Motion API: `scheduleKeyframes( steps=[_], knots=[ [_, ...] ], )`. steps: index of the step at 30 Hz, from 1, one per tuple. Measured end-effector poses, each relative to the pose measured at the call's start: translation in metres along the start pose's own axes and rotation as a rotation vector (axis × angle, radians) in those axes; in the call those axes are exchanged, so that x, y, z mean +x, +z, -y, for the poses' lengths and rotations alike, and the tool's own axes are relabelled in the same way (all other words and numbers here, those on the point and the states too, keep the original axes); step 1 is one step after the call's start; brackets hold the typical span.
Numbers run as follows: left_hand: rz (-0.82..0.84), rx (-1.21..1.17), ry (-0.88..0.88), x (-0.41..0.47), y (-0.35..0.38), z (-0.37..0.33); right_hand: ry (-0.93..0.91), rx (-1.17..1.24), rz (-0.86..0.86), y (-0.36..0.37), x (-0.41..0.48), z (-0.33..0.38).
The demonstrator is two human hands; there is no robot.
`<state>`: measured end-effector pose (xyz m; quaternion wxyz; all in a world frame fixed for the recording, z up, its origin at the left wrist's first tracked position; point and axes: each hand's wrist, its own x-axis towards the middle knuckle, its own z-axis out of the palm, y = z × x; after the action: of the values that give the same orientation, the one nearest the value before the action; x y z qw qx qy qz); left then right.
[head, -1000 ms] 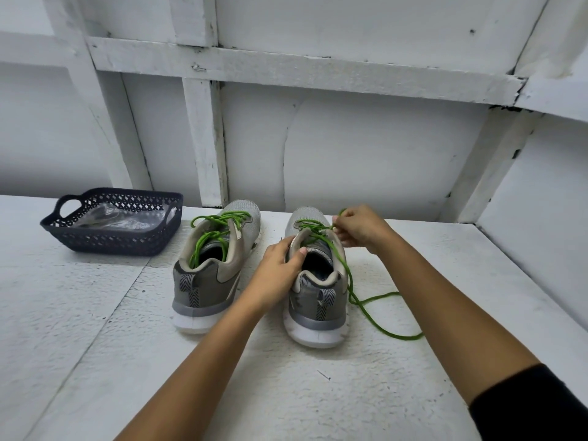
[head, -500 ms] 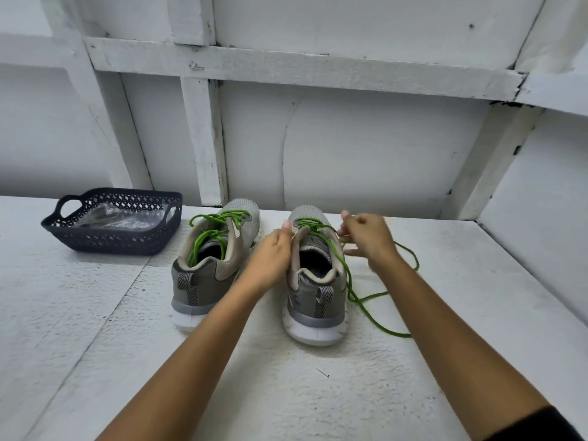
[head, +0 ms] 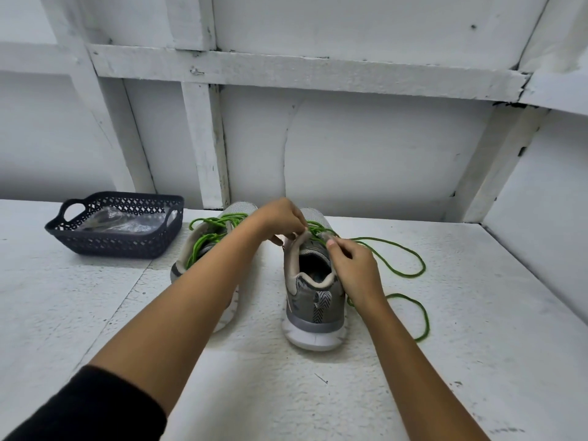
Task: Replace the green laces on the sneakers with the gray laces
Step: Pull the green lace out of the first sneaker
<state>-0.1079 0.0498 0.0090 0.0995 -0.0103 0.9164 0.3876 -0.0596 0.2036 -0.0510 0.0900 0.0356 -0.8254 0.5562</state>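
Note:
Two grey sneakers stand heel-toward-me on the white table. The right sneaker (head: 313,300) has its green lace (head: 410,275) partly pulled out, trailing in loops on the table to its right. My left hand (head: 280,219) reaches over the tongue and pinches the green lace at the upper eyelets. My right hand (head: 353,265) rests on the sneaker's right collar, fingers curled at the lace there. The left sneaker (head: 203,249), partly hidden by my left forearm, is laced in green. The gray laces seem to be in a clear packet (head: 122,221) inside the basket.
A dark perforated basket (head: 95,246) with handles stands at the back left of the table. A white wall with wooden battens runs behind the sneakers, and another white wall closes the right side.
My left hand has moved from the sneaker's heel collar up onto the laces at the tongue. My right hand came back toward the collar. More green lace now lies loose on the right.

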Motion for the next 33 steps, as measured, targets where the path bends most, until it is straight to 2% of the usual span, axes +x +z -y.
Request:
scheduleKeyframes(
  steps=[8, 12, 16, 19, 23, 27, 29, 31, 33],
  knots=[
    [0.035, 0.011, -0.083, 0.017, 0.000, -0.004, -0.004, -0.024, -0.014, -0.002, 0.000, -0.003],
    [-0.022, 0.092, -0.087, 0.030, 0.004, -0.010, -0.004, -0.032, -0.025, -0.001, 0.000, -0.004],
    [-0.104, -0.055, 0.003, 0.036, 0.009, -0.017, 0.007, -0.025, -0.021, -0.002, -0.001, -0.003],
    [-0.123, -0.175, 0.008, 0.031, 0.012, -0.011, 0.000, -0.031, -0.011, -0.003, -0.003, -0.002],
    [-0.132, -0.012, -0.031, 0.017, -0.004, -0.003, 0.003, -0.031, -0.015, -0.003, -0.003, -0.001],
    [0.008, 0.020, -0.003, 0.002, -0.009, 0.005, 0.005, -0.021, -0.022, -0.002, -0.002, -0.002],
    [-0.028, 0.022, 0.018, 0.000, -0.003, 0.006, 0.010, -0.012, -0.028, -0.001, -0.002, -0.002],
    [-0.058, -0.026, 0.010, 0.002, 0.002, 0.008, 0.013, -0.008, -0.033, -0.001, -0.002, -0.002],
    [-0.059, -0.235, -0.073, 0.005, 0.004, 0.006, 0.013, -0.009, -0.032, -0.001, -0.002, -0.002]
  ],
)
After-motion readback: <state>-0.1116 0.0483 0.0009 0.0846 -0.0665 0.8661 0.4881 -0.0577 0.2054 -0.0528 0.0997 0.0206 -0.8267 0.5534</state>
